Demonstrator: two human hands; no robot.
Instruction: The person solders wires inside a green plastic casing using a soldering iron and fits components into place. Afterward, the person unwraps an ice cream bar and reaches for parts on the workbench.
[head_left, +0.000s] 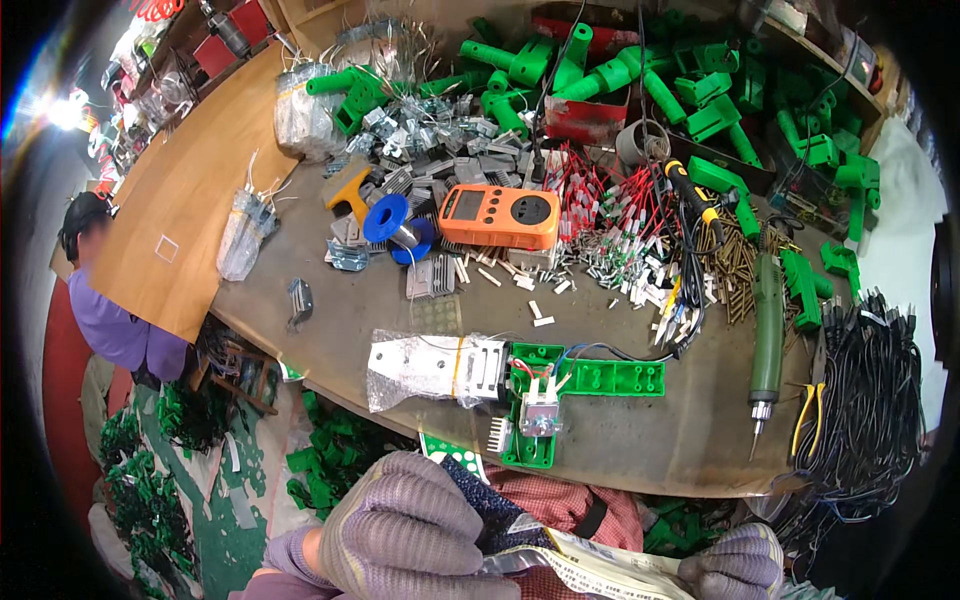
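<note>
Both my hands wear grey-purple knitted gloves. At the lower edge, my left hand (400, 525) is closed with its fingers curled on the left end of a printed plastic packet (600, 565), dark blue and pale yellow. My right hand (735, 565) is closed at the packet's right end, partly cut off by the frame. Beyond them on the table lies an open green plastic tool housing (615, 378), with wires and a small metal block (541, 415) in it. A white metal part in clear wrap (425, 367) joins its left side.
An orange meter (500, 215), blue solder spool (388, 220) and grey heat sinks sit mid-table. Green housings (605, 75) pile behind. At right are a green electric screwdriver (767, 330), yellow-handled pliers (808, 420) and black cables (870, 390). A person in purple (120, 310) sits at left.
</note>
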